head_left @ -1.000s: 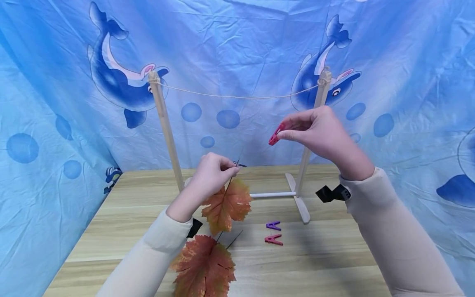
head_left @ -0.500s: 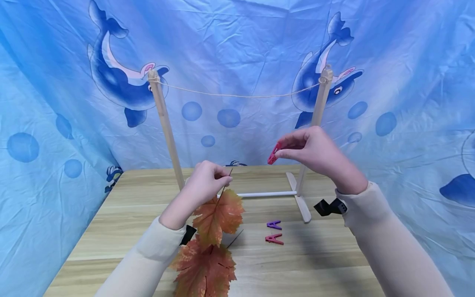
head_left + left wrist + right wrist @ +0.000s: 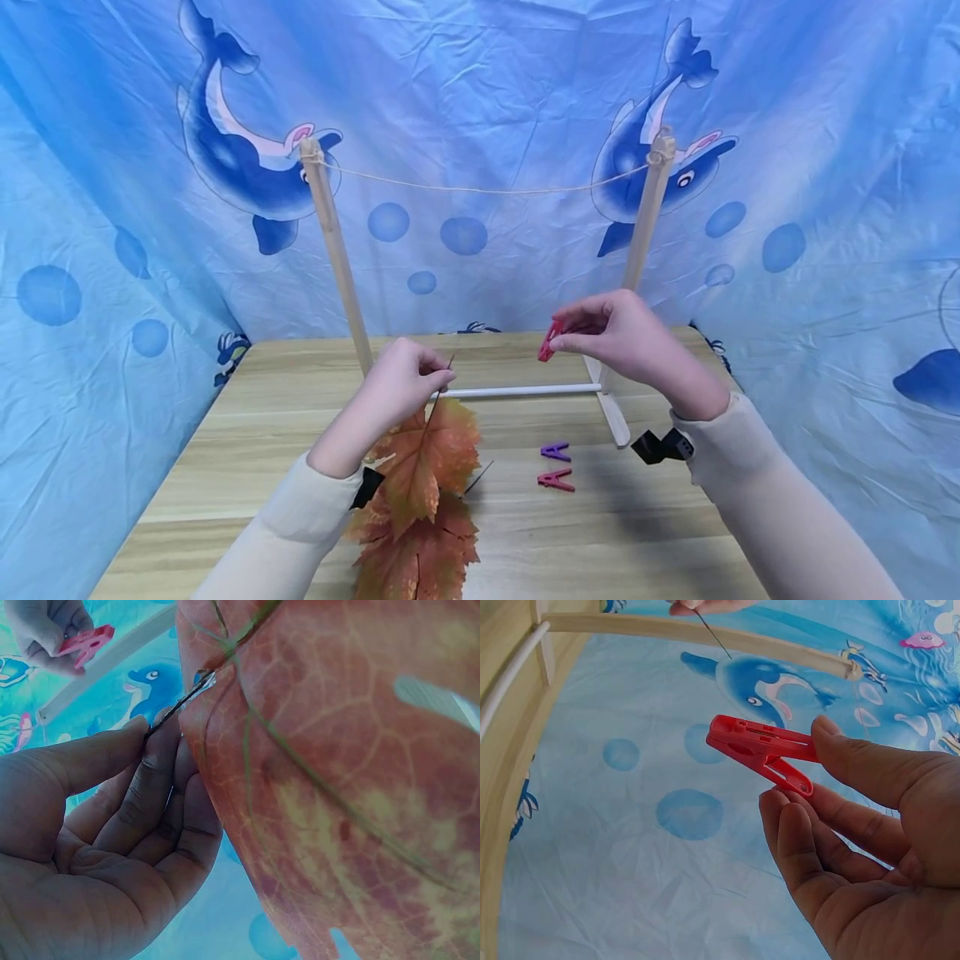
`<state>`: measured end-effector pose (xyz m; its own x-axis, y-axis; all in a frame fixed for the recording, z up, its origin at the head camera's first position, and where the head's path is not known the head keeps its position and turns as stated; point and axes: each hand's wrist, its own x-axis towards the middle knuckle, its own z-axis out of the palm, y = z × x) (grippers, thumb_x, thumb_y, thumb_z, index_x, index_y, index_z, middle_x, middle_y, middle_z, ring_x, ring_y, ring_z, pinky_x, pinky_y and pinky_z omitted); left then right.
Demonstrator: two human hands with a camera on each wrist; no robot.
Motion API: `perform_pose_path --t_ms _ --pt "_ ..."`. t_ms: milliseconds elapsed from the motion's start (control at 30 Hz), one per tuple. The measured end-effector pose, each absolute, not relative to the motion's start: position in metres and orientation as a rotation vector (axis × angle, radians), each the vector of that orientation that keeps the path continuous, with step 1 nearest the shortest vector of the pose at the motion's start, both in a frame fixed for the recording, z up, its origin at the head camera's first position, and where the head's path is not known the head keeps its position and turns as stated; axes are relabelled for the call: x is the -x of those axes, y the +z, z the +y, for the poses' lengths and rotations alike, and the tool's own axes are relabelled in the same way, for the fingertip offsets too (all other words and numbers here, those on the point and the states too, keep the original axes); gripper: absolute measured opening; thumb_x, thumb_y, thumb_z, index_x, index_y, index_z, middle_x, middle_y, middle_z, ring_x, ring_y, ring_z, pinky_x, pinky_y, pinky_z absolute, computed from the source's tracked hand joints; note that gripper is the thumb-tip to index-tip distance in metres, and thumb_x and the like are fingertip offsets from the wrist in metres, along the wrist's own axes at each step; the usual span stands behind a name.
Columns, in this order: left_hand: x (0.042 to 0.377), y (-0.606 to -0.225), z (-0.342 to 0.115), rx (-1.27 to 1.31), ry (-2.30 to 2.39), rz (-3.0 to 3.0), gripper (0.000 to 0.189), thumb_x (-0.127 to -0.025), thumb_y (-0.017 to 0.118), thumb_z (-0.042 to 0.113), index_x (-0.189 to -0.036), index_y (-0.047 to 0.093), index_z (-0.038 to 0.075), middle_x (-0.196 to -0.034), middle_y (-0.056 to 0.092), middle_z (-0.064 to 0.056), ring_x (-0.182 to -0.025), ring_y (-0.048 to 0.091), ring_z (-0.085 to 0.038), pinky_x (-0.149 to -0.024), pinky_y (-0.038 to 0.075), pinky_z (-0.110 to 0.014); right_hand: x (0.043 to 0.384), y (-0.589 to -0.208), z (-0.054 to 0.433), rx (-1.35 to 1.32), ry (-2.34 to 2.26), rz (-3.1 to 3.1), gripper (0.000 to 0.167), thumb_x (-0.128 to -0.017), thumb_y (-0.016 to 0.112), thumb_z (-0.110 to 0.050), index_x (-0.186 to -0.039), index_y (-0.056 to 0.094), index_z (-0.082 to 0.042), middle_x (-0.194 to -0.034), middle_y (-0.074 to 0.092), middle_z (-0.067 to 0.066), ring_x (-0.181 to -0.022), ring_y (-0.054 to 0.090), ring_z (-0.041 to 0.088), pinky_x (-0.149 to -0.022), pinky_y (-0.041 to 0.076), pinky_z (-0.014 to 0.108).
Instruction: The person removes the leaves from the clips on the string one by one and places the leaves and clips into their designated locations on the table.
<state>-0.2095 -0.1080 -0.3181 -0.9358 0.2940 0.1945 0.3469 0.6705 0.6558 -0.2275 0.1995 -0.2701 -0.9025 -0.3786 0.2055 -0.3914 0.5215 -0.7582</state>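
My left hand [image 3: 401, 379] pinches the thin dark stem of an orange-red maple leaf [image 3: 431, 454] between thumb and fingertips. The leaf hangs below the hand and overlaps a second maple leaf [image 3: 427, 558] lying on the table. Close up in the left wrist view, the held leaf [image 3: 337, 765] fills the right side, its stem running to the fingertips. My right hand [image 3: 618, 346] holds a red clothespin [image 3: 761, 746] by its two handle ends, thumb on one and fingers on the other. Its jaws look closed and point away from the hand.
Behind the hands stands a wooden frame with a left post [image 3: 337, 258], a right post [image 3: 648, 217] and a sagging string [image 3: 487, 192] tied between their tops. A white bar [image 3: 525, 390] joins the bases. A purple clothespin [image 3: 556, 452] and a pink-red clothespin [image 3: 557, 480] lie on the table [image 3: 637, 533].
Both hands have moved down in the head view, the left also slightly leftward. The held leaf has come lower and now covers more of the leaf on the table. Both grips are unchanged.
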Motion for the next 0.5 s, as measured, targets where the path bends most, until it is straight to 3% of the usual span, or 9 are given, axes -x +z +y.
perform_pose_path --t_ms 500 --pt "0.207 -0.340 -0.121 0.516 -1.092 -2.834 0.025 -0.093 0.074 0.007 -0.069 0.074 0.012 -0.065 0.066 0.002 -0.057 0.053 -0.013 -0.055 0.046 -0.033 0.216 -0.302 0.199 -0.689 1.417 -2.746 0.031 -0.086 0.084 -0.015 -0.113 0.077 -0.002 -0.092 0.075 0.002 -0.083 0.071 0.018 -0.070 0.057 0.032"
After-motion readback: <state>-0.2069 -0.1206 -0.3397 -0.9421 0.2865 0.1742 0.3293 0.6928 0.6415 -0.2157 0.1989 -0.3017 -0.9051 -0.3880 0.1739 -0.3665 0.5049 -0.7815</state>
